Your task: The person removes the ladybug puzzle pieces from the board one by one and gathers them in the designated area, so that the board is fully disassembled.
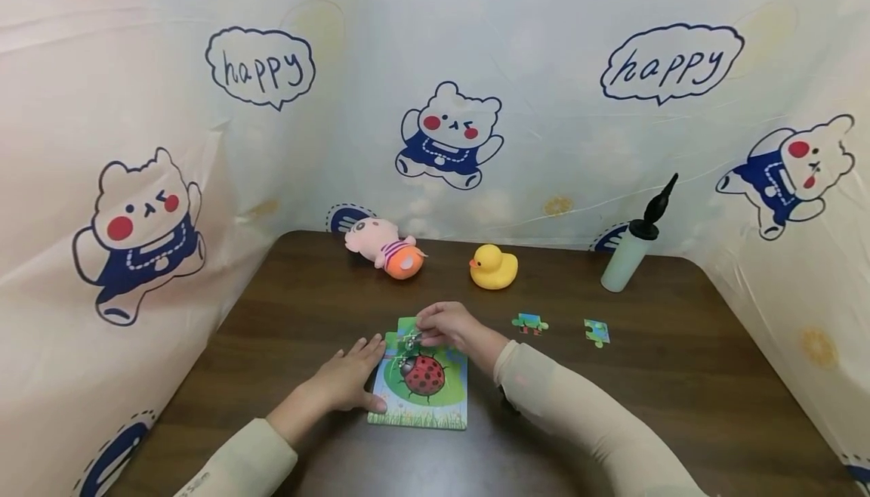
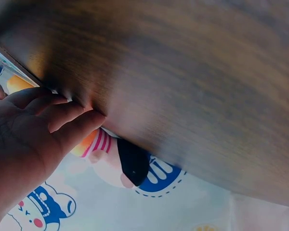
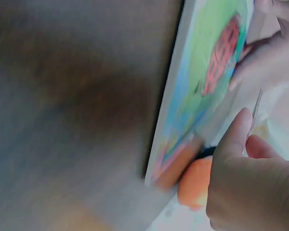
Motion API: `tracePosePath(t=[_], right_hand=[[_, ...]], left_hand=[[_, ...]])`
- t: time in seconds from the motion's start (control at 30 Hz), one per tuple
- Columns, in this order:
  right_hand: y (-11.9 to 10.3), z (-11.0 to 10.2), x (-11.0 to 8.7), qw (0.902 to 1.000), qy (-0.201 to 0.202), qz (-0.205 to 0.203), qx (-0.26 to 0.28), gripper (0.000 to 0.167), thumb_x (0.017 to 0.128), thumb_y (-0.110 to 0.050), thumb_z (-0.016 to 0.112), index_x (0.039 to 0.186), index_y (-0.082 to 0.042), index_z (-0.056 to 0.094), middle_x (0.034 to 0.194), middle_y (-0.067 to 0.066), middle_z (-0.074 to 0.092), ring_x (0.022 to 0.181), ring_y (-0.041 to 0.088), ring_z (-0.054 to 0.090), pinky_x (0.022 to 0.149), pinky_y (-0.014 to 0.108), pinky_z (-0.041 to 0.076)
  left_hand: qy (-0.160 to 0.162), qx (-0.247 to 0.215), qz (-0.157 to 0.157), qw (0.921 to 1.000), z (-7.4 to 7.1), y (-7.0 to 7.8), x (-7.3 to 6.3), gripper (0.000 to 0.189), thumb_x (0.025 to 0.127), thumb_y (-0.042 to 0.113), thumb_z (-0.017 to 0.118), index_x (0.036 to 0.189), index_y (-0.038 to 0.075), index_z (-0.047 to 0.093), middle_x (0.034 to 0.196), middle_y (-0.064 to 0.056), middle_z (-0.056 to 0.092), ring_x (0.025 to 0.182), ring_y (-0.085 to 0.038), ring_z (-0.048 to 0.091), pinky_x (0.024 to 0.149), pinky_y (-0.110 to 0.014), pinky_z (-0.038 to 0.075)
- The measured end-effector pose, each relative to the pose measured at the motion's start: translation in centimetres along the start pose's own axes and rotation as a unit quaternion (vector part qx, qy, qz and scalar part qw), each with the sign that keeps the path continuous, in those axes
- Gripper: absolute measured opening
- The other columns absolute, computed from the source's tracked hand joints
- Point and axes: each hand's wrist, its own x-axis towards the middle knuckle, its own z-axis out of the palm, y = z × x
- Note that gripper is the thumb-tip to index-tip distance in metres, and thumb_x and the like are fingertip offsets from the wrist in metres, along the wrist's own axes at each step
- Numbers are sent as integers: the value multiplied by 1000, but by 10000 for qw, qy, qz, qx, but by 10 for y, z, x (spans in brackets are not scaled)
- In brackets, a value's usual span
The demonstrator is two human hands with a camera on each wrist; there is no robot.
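Observation:
A ladybug puzzle board lies on the brown table, showing a red spotted ladybug on green with grass along its lower edge. My left hand is spread flat at the board's left side, its fingers straight and its thumb at the lower left edge. Over the upper part of the board, my right hand pinches a puzzle piece between thumb and fingers. In the right wrist view that piece appears thin and edge-on, raised off the board. The right hand hides part of the board's top.
Two loose puzzle pieces lie to the right, one nearer and one farther. Along the back stand a pink plush toy, a yellow rubber duck and a pale green hand pump with a black nozzle. A printed curtain surrounds the table.

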Motion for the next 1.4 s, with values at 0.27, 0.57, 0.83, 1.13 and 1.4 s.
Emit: tracePosePath(t=[0.27,0.57,0.83,1.13,1.4], right_hand=[[-9,-32,0,9993,335,-41,166,16,91,-8,61,105,-2,63,87,8,66,68,15,61,67,30,56],[-5,-62,6,9973,697,-205,95,19,91,-7,61,107,2,63,85,9,65,65,15,61,64,29,56],[-4,-80,10,9957,869,-273,-170,19,90,-7,62,106,2,65,83,8,68,64,14,63,62,27,56],[-2,-94,16,9875,1102,-564,-971,15,89,-9,63,100,2,66,85,10,68,68,16,62,64,29,55],[4,-100,20,9731,1306,-950,-1640,11,86,-11,69,90,-1,70,77,4,65,67,14,57,65,30,51]], left_hand=[[-4,63,-25,10000,-1,2,-1,107,64,56,77,147,5,32,155,-11,22,142,-36,17,106,-63,19],[50,28,25,10000,-3,3,-4,105,65,54,77,146,5,32,155,-12,22,142,-36,18,107,-62,19],[-3,-7,-23,10000,-2,3,-3,106,65,55,77,147,6,31,155,-11,22,142,-36,17,107,-62,19],[-4,222,15,9998,-5,6,1,106,64,56,76,146,4,33,155,-12,23,141,-36,19,106,-62,22],[-80,177,8,9998,-4,5,0,104,65,55,76,145,4,33,154,-12,24,141,-36,20,105,-63,23]])
